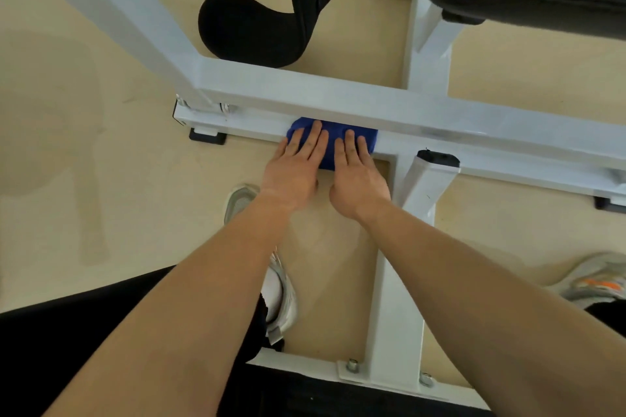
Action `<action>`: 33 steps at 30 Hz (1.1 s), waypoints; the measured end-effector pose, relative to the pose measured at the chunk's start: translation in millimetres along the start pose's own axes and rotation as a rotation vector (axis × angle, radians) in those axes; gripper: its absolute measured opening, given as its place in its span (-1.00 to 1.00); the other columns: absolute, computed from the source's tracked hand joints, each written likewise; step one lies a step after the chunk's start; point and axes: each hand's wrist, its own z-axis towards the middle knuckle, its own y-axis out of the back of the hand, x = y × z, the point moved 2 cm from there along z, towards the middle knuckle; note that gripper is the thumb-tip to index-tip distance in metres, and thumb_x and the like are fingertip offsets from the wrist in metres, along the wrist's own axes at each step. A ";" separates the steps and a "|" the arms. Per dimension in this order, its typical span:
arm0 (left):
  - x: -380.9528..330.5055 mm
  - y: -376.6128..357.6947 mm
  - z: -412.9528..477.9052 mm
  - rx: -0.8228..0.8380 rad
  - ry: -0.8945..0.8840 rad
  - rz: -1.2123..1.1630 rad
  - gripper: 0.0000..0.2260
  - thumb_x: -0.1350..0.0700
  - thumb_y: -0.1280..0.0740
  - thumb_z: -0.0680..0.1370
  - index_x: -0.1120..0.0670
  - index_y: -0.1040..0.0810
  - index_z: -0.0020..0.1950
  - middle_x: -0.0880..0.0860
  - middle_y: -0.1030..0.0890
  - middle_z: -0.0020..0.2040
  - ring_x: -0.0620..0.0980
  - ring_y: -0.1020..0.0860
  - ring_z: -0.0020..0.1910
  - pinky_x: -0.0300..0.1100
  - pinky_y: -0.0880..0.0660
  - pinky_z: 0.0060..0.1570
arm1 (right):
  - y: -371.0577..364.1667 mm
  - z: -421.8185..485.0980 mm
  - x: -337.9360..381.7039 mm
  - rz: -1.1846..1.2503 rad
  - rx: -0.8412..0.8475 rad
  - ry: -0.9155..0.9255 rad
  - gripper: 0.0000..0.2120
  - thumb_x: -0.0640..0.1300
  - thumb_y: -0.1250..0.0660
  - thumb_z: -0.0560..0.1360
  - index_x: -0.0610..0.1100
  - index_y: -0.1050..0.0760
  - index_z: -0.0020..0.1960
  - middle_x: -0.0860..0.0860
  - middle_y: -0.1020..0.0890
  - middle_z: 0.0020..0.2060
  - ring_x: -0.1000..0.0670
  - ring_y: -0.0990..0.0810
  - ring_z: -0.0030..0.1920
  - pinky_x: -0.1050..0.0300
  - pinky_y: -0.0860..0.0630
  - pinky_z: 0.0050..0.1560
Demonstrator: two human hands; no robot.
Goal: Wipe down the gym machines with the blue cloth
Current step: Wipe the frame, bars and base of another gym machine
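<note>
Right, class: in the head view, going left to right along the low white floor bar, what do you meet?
Black rubber foot pad → left hand → right hand → white slanted post with black end cap → second black foot pad. The folded blue cloth lies under both hands.

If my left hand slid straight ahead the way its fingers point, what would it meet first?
Likely the white crossbar, just beyond the left hand on the cloth. It may sit higher, so the hand might slip under; depth is unclear.
</note>
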 end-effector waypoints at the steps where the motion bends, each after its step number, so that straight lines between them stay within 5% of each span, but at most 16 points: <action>1: -4.9 1.9 2.5 0.011 -0.037 0.005 -0.26 0.06 -0.20 0.60 0.00 0.25 0.60 -0.03 0.27 0.60 0.03 0.18 0.59 0.00 0.12 0.56 | -1.2 -3.8 -1.2 0.029 -0.018 -0.042 -0.26 -0.09 -0.11 0.60 -0.20 0.25 0.61 -0.14 0.26 0.59 -0.14 0.27 0.59 -0.04 0.14 0.59; 7: -45.3 6.2 25.2 0.054 -0.300 0.058 -0.30 0.05 -0.18 0.62 -0.01 0.22 0.61 -0.03 0.25 0.61 0.09 0.14 0.59 0.01 0.12 0.56 | -11.8 -30.3 -20.0 0.196 -0.133 -0.303 -0.23 -0.06 -0.15 0.61 -0.25 0.23 0.61 -0.18 0.21 0.60 -0.13 0.19 0.60 -0.03 0.07 0.59; 12: -42.8 7.8 42.4 0.043 -0.358 0.077 -0.37 0.14 -0.08 0.64 -0.06 0.22 0.60 -0.09 0.20 0.61 0.06 0.11 0.59 -0.02 0.12 0.56 | -3.5 -15.6 -24.4 0.238 -0.151 -0.365 -0.25 -0.01 -0.12 0.63 -0.29 0.22 0.60 -0.22 0.20 0.59 -0.18 0.23 0.60 -0.09 0.10 0.59; 18: -52.2 15.1 56.4 0.028 -0.353 0.060 -0.39 -0.01 -0.09 0.65 -0.05 0.18 0.61 -0.10 0.10 0.62 0.05 0.04 0.59 -0.04 0.11 0.55 | 6.6 -4.6 -22.4 0.314 -0.161 -0.453 -0.30 -0.12 -0.09 0.63 -0.34 0.23 0.58 -0.28 0.22 0.57 -0.22 0.25 0.59 -0.06 0.20 0.58; 24: -28.7 5.8 31.7 0.016 -0.408 0.105 -0.30 0.25 -0.14 0.61 -0.03 0.22 0.60 -0.06 0.24 0.60 0.05 0.14 0.59 -0.02 0.09 0.56 | -15.0 -32.5 -20.0 0.257 -0.177 -0.346 -0.27 -0.26 -0.15 0.60 -0.30 0.23 0.59 -0.22 0.18 0.59 -0.17 0.21 0.60 0.01 0.21 0.54; 33: -25.3 4.5 26.2 -0.048 -0.223 -0.034 -0.31 0.21 -0.17 0.62 -0.05 0.18 0.61 -0.07 0.17 0.62 0.01 0.13 0.59 0.00 0.07 0.56 | -0.9 -15.4 -28.1 0.005 -0.074 -0.191 -0.28 -0.21 -0.09 0.61 -0.21 0.26 0.61 -0.13 0.25 0.60 -0.14 0.24 0.60 -0.03 0.16 0.57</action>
